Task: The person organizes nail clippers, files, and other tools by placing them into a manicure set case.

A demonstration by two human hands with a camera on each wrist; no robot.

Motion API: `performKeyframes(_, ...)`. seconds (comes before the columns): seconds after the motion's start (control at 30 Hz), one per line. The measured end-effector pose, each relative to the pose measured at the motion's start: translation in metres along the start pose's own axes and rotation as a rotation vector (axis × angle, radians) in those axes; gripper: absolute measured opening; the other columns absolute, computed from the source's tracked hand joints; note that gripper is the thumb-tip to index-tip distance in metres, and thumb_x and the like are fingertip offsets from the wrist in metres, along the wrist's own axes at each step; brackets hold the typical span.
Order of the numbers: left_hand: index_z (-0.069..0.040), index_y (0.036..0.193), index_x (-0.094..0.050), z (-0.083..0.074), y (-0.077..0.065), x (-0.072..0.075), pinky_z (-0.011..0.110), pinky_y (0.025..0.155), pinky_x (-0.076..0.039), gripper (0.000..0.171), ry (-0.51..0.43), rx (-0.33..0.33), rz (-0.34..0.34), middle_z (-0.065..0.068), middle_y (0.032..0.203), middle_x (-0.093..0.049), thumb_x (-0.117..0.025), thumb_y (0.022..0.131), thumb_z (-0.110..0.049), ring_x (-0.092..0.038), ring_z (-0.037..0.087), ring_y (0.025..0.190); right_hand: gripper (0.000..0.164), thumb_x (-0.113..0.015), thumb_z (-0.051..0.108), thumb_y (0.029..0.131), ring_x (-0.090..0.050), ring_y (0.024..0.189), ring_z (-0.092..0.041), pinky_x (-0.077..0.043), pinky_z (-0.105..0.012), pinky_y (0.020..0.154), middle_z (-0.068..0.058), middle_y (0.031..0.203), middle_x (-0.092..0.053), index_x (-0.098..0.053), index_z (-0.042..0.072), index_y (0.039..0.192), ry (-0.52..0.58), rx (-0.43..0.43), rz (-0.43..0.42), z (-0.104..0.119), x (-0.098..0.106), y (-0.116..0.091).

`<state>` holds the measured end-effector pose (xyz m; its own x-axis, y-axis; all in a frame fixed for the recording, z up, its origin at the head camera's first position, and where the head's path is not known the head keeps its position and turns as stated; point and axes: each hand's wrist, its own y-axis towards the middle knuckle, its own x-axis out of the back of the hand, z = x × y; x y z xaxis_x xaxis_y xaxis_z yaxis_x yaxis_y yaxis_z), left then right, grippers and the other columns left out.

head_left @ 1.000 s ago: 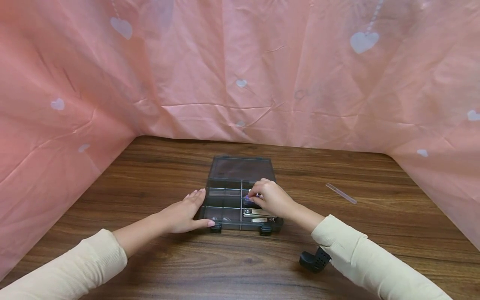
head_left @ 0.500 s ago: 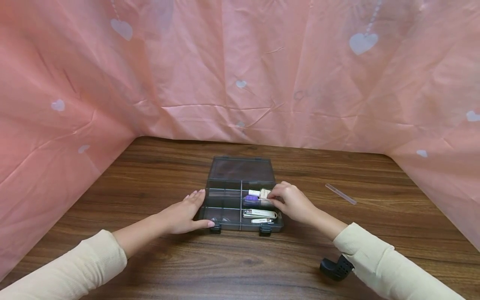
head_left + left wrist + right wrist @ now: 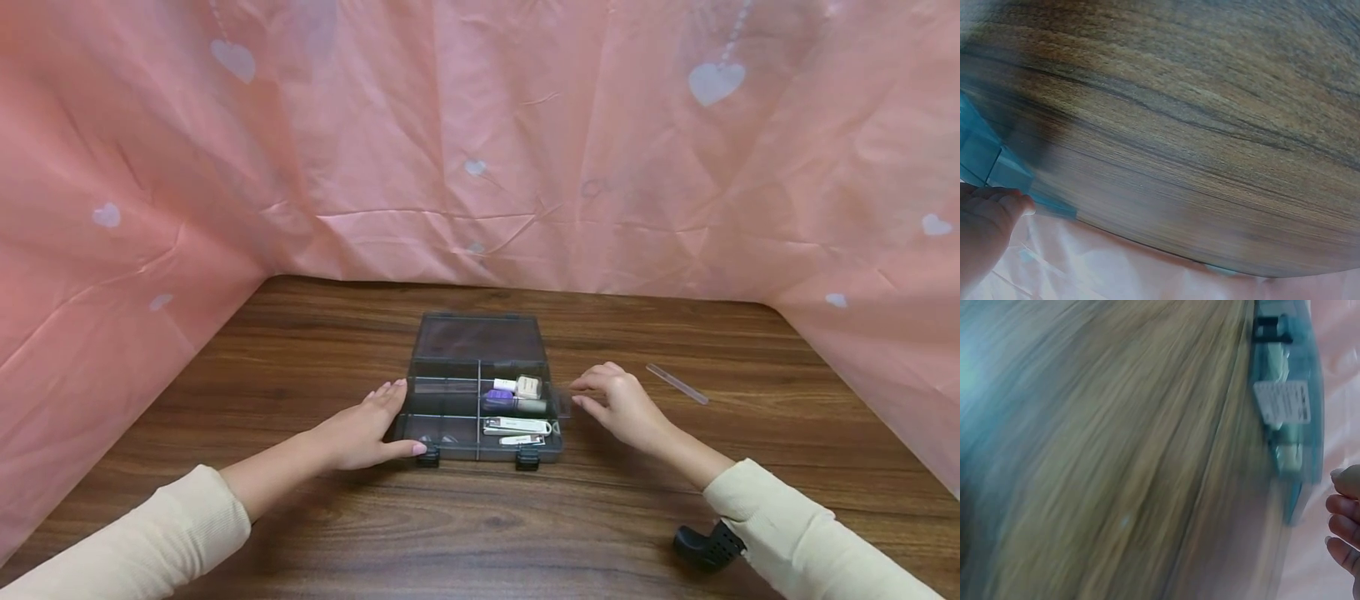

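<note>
A smoky see-through compartment box lies with its lid folded back. My left hand rests flat against its left side, the thumb near a front latch. My right hand is just off the box's right side, pinching a blurred, clear plastic divider between thumb and fingertips. In the right compartments lie a purple nail polish bottle, a cream nail polish bottle with a white cap, a large nail clipper and a small nail clipper.
A clear plastic strip lies on the wooden table to the right. Pink cloth with white hearts surrounds the table at the back and sides. A black device is at the right sleeve.
My right hand has moved right, out from over the box, with the clear divider. The bottles and clippers have come into sight. My left hand stays at the box.
</note>
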<state>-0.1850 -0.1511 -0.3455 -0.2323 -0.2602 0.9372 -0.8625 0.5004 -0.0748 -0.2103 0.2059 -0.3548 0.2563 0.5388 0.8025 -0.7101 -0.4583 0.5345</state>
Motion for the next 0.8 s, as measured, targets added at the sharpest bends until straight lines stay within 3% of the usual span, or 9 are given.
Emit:
performKeyframes(0.33,0.011,0.143,-0.021,0.001,0.0,0.001,0.051,0.113,-0.022,0.095,-0.002,-0.005,-0.006,0.027,0.149,-0.024,-0.057,0.085,-0.055,-0.021,0.041,0.139,0.015,-0.073,-0.002,0.072,-0.06,0.078,-0.023,-0.052,-0.035,0.062,-0.007,0.083,-0.068,-0.07,0.0,0.087,-0.02,-0.067,-0.031,-0.018,0.014,-0.021)
performKeyframes(0.5,0.01,0.143,-0.02,0.0,0.0,0.002,0.051,0.113,-0.022,0.095,0.002,0.0,-0.005,0.027,0.15,-0.023,-0.056,0.085,-0.056,-0.021,0.04,0.14,0.016,-0.072,-0.003,0.074,-0.062,0.082,-0.03,-0.049,-0.053,0.083,-0.012,0.086,-0.069,-0.069,-0.003,0.089,-0.011,-0.12,-0.021,-0.028,0.02,-0.028)
performKeyframes(0.57,0.01,0.143,-0.02,0.0,0.0,0.003,0.05,0.114,-0.021,0.095,0.001,0.004,-0.003,0.026,0.15,-0.023,-0.056,0.085,-0.055,-0.02,0.04,0.14,0.016,-0.072,-0.003,0.074,-0.062,0.085,-0.033,-0.049,-0.053,0.084,-0.013,0.086,-0.069,-0.069,-0.004,0.089,-0.022,-0.137,-0.026,-0.033,0.022,-0.031)
performKeyframes(0.73,0.01,0.143,-0.02,0.0,0.0,0.002,0.05,0.114,-0.022,0.095,0.002,0.003,0.0,0.026,0.15,-0.023,-0.056,0.085,-0.056,-0.02,0.04,0.14,0.019,-0.074,-0.001,0.072,-0.06,0.083,-0.032,-0.053,-0.038,0.062,-0.015,0.086,-0.069,-0.069,-0.005,0.089,-0.064,-0.181,-0.049,-0.046,0.029,-0.039)
performKeyframes(0.8,0.01,0.143,-0.02,0.0,0.001,0.002,0.051,0.114,-0.022,0.095,0.003,0.002,0.001,0.026,0.15,-0.023,-0.056,0.085,-0.056,-0.02,0.04,0.14,0.02,-0.075,-0.001,0.071,-0.059,0.08,-0.03,-0.052,-0.036,0.06,-0.015,0.085,-0.069,-0.069,-0.005,0.09,-0.08,-0.203,-0.053,-0.052,0.032,-0.043)
